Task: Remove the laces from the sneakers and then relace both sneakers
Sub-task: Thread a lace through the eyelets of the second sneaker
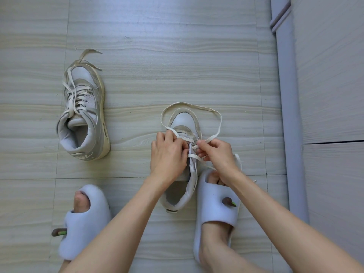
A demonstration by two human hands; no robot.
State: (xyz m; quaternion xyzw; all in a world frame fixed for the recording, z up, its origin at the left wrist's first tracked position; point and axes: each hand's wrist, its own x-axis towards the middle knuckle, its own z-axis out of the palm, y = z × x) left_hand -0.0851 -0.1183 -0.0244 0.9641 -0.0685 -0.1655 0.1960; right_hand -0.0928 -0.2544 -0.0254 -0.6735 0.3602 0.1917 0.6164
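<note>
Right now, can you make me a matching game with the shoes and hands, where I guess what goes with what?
Things:
1. Worn grey sneaker on the left
2. Grey sneaker between the hands
3. Pale blue foam slipper
4. Right hand

States:
A. Worn on a foot
B. Pinches a cream lace end
C. Lying alone, laced, lace ends loose
D. Being worked on, lace looping past its toe

Pairs: 1-C, 2-D, 3-A, 4-B

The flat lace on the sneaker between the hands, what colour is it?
Off-white, cream flat lace, clearest in the head view.
</note>
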